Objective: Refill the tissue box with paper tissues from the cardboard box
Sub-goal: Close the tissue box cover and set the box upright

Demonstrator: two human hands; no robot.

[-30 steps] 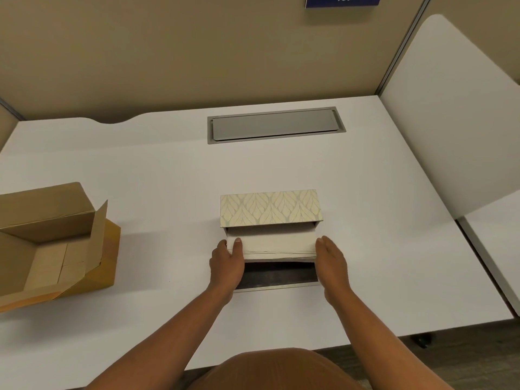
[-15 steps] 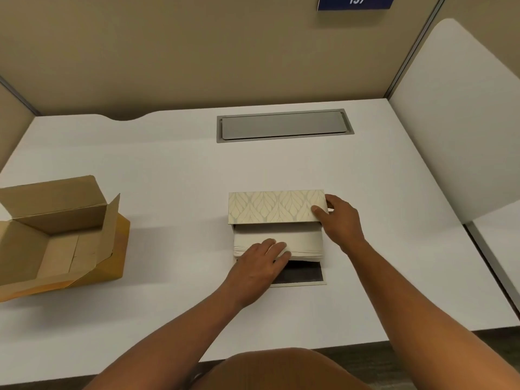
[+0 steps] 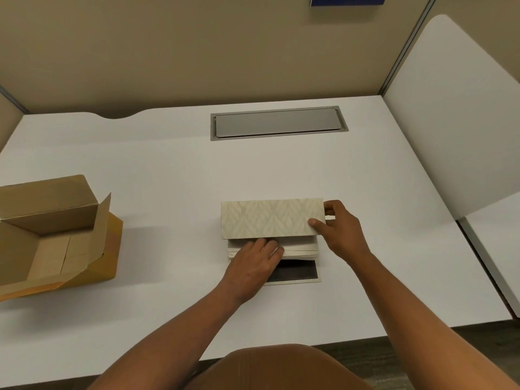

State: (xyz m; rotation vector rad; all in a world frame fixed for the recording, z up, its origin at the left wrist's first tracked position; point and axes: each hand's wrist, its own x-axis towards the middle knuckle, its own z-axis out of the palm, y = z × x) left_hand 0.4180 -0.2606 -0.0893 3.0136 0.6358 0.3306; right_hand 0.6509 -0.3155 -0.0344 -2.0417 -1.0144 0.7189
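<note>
Cream-patterned, the tissue box [image 3: 271, 219] is pinched at its right end by the right hand [image 3: 336, 230], thumb on the near face and fingers curled behind. Just below that grip, the tissue stack [image 3: 298, 249] is pressed flat by the left hand [image 3: 254, 263], fingers extended and closed on nothing. The stack is judged half covered; next, the cover must be lowered squarely over it. Well left of both hands lies the cardboard box [image 3: 53, 235].

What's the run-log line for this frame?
left hand pressing tissues | right hand gripping tissue box | cardboard box open
</note>
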